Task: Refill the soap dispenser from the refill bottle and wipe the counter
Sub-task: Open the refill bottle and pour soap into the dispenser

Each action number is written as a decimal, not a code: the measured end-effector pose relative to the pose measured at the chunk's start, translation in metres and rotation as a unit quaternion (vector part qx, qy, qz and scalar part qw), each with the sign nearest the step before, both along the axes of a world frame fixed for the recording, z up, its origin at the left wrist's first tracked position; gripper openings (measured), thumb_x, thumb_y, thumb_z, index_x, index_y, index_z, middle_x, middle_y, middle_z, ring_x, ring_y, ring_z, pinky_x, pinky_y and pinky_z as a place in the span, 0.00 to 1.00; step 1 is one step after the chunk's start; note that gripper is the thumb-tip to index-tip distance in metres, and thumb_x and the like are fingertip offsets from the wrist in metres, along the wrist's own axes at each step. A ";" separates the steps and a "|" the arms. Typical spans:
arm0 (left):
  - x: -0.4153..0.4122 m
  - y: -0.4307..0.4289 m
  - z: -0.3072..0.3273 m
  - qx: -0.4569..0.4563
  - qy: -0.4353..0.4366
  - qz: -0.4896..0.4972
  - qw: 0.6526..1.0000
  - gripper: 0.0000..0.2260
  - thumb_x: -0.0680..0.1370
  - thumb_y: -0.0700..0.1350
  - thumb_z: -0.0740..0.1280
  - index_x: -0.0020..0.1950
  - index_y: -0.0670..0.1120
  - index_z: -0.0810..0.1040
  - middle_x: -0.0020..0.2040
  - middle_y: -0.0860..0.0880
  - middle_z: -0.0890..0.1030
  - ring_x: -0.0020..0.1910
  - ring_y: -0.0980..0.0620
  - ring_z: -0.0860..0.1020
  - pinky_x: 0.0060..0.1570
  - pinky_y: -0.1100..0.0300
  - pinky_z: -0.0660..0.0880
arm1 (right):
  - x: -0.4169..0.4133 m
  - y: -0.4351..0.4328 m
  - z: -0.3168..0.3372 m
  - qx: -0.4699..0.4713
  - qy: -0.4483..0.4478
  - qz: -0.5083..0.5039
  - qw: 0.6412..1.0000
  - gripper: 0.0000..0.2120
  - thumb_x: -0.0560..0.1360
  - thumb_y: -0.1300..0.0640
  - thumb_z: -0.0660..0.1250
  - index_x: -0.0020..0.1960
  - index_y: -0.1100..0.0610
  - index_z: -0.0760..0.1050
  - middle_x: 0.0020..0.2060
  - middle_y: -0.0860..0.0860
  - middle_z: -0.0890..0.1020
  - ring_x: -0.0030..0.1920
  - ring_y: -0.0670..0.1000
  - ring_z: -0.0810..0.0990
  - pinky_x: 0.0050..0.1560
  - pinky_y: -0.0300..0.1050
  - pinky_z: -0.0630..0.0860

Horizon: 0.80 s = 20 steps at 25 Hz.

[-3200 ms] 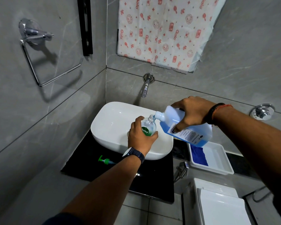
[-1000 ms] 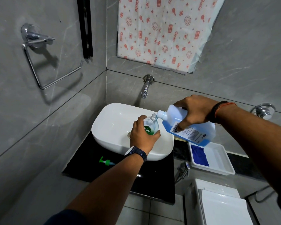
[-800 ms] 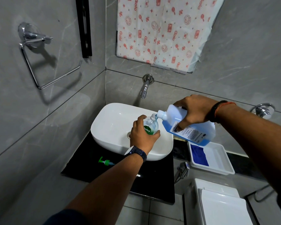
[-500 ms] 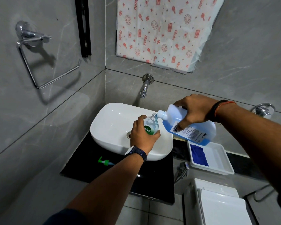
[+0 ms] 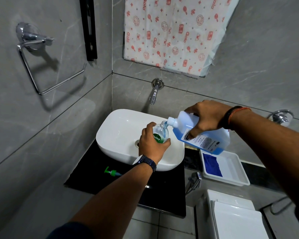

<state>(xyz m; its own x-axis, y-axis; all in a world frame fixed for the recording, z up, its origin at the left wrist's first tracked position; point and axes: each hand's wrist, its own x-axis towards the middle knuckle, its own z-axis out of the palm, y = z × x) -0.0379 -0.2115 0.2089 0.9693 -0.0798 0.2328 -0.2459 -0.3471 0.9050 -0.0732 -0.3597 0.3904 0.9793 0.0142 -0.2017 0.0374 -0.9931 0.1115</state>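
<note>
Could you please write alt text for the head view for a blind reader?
Over a white sink, the right hand tilts a refill bottle, pouring blue soap into the clear dispenser gripped by the left hand. The green pump lies on the black counter.

Over the white basin (image 5: 121, 133) the left hand (image 5: 151, 144) grips the clear soap dispenser (image 5: 160, 133); the right hand (image 5: 205, 118) tips the refill bottle (image 5: 202, 138), spout at the dispenser's open neck, blue liquid running in; a green pump (image 5: 111, 172) lies below the left wrist; a white tray (image 5: 231, 168) sits under the right hand.
</note>
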 end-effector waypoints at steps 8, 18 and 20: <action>-0.001 0.001 -0.001 -0.003 0.005 0.001 1.000 0.33 0.62 0.50 0.77 0.63 0.53 0.67 0.58 0.49 0.75 0.54 0.47 0.76 0.53 0.51 0.76 | 0.000 0.002 -0.001 -0.001 0.002 -0.004 1.000 0.36 0.57 0.31 0.73 0.60 0.47 0.74 0.43 0.46 0.80 0.42 0.52 0.79 0.39 0.42 0.74; -0.001 0.002 -0.001 -0.007 0.001 0.004 1.000 0.33 0.61 0.50 0.78 0.62 0.53 0.67 0.57 0.49 0.76 0.53 0.47 0.76 0.50 0.55 0.75 | 0.000 0.004 0.001 -0.002 -0.003 0.000 1.000 0.38 0.57 0.31 0.73 0.62 0.47 0.73 0.41 0.45 0.78 0.40 0.50 0.78 0.34 0.40 0.70; -0.001 0.002 0.000 -0.006 -0.001 0.005 1.000 0.33 0.61 0.50 0.78 0.62 0.53 0.67 0.57 0.49 0.76 0.53 0.47 0.76 0.50 0.56 0.74 | 0.000 0.004 0.001 -0.004 -0.004 -0.002 1.000 0.38 0.58 0.31 0.73 0.63 0.48 0.73 0.41 0.44 0.78 0.40 0.50 0.78 0.34 0.39 0.69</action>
<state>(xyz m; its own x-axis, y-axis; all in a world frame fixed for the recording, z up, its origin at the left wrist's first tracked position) -0.0388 -0.2097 0.2084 0.9694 -0.0672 0.2363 -0.2450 -0.3380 0.9087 -0.0732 -0.3558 0.3919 0.9810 0.0080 -0.1936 0.0317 -0.9923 0.1196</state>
